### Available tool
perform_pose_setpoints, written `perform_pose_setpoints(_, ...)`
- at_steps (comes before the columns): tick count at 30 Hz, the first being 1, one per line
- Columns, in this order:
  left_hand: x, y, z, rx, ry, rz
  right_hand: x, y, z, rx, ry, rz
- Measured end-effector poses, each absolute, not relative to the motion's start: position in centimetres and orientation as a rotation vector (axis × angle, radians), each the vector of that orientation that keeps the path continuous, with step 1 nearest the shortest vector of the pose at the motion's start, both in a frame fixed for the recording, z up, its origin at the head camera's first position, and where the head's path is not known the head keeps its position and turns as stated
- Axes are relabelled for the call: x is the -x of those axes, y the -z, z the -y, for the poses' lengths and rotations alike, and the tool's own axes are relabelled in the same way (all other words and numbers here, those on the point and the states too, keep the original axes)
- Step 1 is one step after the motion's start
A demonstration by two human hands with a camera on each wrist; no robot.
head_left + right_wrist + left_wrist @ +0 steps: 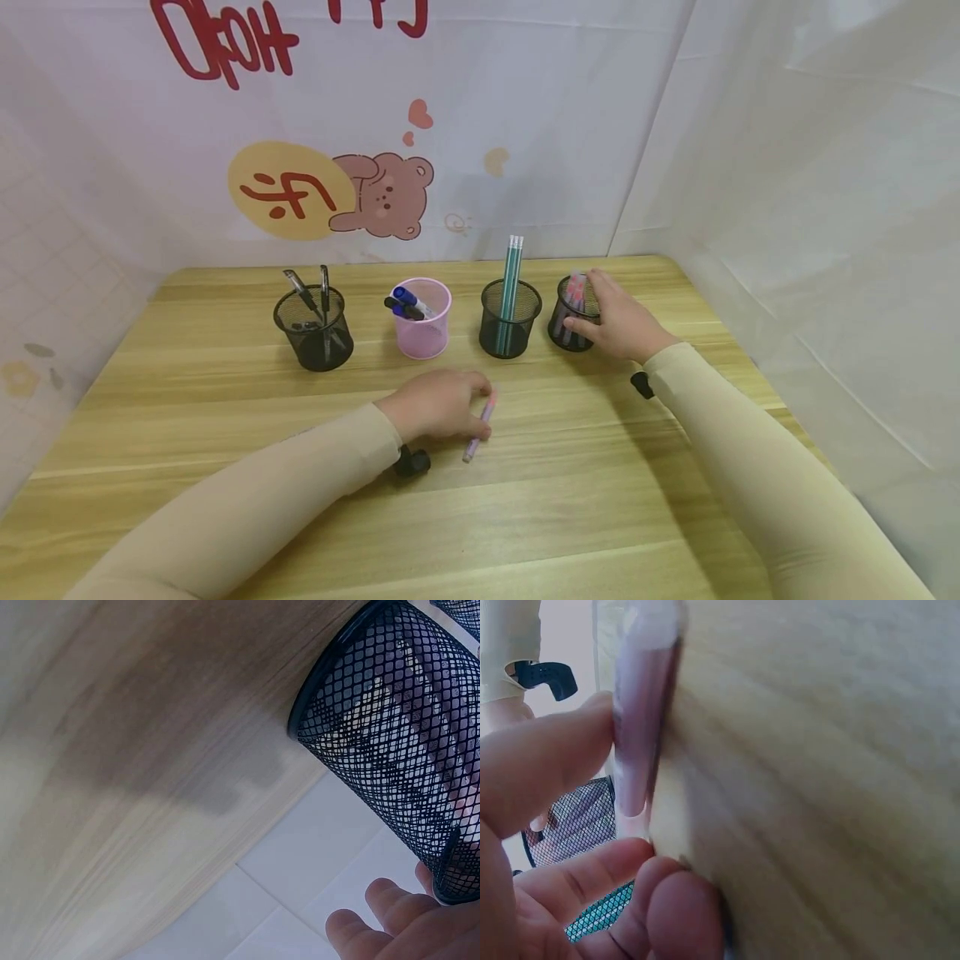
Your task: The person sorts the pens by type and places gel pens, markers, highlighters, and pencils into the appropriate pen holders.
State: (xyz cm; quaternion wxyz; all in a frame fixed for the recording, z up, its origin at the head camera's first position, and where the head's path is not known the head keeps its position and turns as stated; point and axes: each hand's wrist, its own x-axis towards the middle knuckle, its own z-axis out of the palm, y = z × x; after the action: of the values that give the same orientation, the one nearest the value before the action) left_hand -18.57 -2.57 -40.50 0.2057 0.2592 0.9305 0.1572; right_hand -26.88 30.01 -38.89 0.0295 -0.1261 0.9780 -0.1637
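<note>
A slim lilac highlighter (488, 406) with a pink end lies slanted on the wooden table. My left hand (441, 406) is beside it, thumb against its barrel and fingertips close to its pink end; the left wrist view shows the thumb touching the highlighter (640, 712). At the right, my right hand (624, 321) holds a black mesh pen cup (558, 333), with the thumb across its front and the fingers at the back of the rim. Several similar pink-ended pens (576, 292) stand inside. In the right wrist view the mesh cup (375, 735) appears sideways, some fingertips beyond its rim.
Left of the held cup stand a black mesh cup (491, 333) with green pencils (512, 275), a pink mesh cup (422, 340) with blue and black markers, and a black mesh cup (318, 354) with black pens. White curtains (562, 125) border the table's back and sides.
</note>
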Motion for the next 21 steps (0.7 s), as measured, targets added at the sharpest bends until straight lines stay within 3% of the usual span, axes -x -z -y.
perform_pose_setpoints(21,19.0,40.41,2.21,-0.756,-0.428,-2.545,26.87,38.69,-29.94,0.378,0.501,-3.003)
